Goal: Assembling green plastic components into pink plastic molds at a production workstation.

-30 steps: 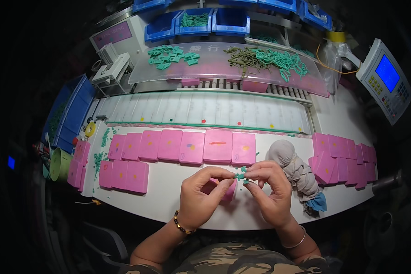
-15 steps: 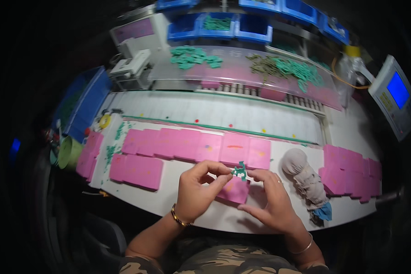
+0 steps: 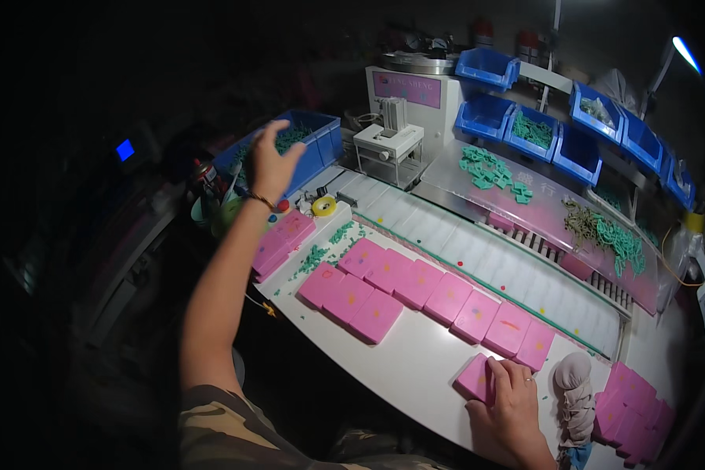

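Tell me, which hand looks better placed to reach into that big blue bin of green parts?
Probably the left. The left hand is raised with open fingers just in front of the blue bin at the table's far left, while the right hand rests on a pink block near the table's front edge.

My white curved workbench carries 2 rows of flat pink square blocks, with 1 more pink block near its front edge under my right hand. Small green plastic pieces lie scattered at its left end, beside a yellow tape roll. A bundled grey cloth rests at the right, next to another cluster of pink blocks.
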Available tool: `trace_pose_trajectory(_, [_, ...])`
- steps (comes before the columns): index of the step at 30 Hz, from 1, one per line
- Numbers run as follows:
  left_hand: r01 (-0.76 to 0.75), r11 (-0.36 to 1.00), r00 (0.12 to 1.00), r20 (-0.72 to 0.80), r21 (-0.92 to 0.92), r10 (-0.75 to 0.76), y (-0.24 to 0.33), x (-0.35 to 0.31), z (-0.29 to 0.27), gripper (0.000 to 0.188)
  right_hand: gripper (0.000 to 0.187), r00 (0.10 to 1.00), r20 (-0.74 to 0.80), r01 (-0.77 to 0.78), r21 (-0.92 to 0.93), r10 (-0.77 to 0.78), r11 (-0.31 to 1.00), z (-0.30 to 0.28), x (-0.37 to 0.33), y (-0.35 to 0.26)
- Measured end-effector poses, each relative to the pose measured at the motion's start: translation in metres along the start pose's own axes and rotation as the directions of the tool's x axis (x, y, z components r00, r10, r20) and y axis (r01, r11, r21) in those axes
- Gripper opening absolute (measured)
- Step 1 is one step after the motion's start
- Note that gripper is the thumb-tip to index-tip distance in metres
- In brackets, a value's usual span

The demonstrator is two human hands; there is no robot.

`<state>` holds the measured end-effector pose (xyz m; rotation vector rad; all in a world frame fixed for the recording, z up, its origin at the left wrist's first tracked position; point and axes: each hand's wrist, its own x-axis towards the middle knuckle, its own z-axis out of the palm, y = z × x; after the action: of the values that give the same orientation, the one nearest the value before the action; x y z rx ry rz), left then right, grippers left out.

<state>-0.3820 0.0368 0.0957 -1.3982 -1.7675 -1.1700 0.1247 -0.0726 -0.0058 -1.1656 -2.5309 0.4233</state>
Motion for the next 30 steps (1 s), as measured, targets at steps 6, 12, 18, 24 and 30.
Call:
trace_pose_trajectory(6, [0.410,0.738,0.783,0.622,-0.536,0.017,0.168,-0.120,0.014,0.042,0.074,0.997,-0.081,0.017,0.056,-0.012,0.998,-0.003,-0.002,0.009])
trace_pose_trajectory(12, [0.883,0.219,0.279,0.839,-0.415,0.466,0.264,-0.212,0.001,0.074,0.065,0.943,-0.209,-0.157,0.411,0.261,0.898,-0.027,-0.009,0.011])
trace_pose_trajectory(18, [0.636,0.272,0.483,0.647,-0.723,0.590,0.303,-0.217,-0.004,0.100,0.044,0.822,0.110,-0.053,0.992,0.559,-0.118,-0.021,-0.011,0.022])
trace_pose_trajectory(24, [0.401,0.280,0.455,0.455,-0.872,0.765,0.311,-0.202,0.009,0.090,0.044,0.846,0.264,-0.197,0.962,0.464,-0.188,-0.018,-0.026,0.031])
trace_pose_trajectory(30, [0.742,0.219,0.304,0.609,-0.634,0.733,0.303,-0.203,0.016,0.075,0.039,0.960,0.219,-0.214,0.976,0.174,-0.048,-0.016,-0.033,0.027])
